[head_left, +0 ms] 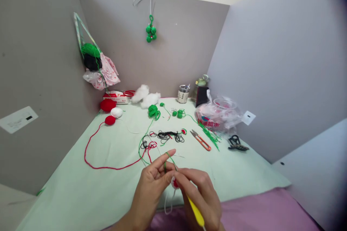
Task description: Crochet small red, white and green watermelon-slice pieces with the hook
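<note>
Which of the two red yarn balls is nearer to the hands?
The smaller red ball, just beside the white ball; the other red ball is larger and farther back.

The left hand [152, 180] points its index finger [162, 159] forward; the right hand [203, 189], curled, apparently touches the left thumb [165, 179].

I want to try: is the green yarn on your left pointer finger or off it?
On: the green yarn lies across the index finger of the left hand, near its end.

Yellow handle [196, 212]; red-white crochet piece [175, 183]
</note>
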Demonstrator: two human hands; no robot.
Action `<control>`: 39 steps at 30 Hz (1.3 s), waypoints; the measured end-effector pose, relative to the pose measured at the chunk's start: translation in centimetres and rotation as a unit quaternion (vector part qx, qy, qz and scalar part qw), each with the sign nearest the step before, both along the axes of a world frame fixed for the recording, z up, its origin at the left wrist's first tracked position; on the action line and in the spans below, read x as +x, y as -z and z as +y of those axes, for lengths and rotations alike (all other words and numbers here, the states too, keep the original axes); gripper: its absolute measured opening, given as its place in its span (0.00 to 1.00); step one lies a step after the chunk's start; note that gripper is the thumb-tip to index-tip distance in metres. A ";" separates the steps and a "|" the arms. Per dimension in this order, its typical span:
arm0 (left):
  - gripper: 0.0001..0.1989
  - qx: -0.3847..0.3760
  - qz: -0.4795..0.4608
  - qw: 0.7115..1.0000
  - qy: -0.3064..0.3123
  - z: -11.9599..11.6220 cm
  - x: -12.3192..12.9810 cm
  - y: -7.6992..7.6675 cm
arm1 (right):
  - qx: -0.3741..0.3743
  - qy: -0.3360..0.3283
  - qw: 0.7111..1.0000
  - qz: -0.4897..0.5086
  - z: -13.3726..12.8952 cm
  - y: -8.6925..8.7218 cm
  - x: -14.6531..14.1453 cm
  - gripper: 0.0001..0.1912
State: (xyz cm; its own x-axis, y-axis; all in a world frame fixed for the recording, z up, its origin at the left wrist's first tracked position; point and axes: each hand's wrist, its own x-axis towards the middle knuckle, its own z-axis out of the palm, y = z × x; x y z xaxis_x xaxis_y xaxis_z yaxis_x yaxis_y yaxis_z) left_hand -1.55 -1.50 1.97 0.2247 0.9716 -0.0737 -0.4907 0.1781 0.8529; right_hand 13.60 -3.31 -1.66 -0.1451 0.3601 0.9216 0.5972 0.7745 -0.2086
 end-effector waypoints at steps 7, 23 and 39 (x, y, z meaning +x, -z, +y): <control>0.23 0.025 0.023 0.998 0.060 -1.3 -0.7 -0.5 | 0.059 0.114 0.991 -0.029 -0.7 0.8 0.4 0.21; 0.28 -0.072 -0.056 0.993 0.069 -0.4 -1.5 -1.4 | -0.248 -0.207 0.881 0.346 0.2 -2.1 -0.3 0.09; 0.19 0.008 0.019 1.000 0.003 -0.5 -0.2 0.2 | -0.199 -0.106 0.959 0.172 -0.1 -2.7 -0.7 0.16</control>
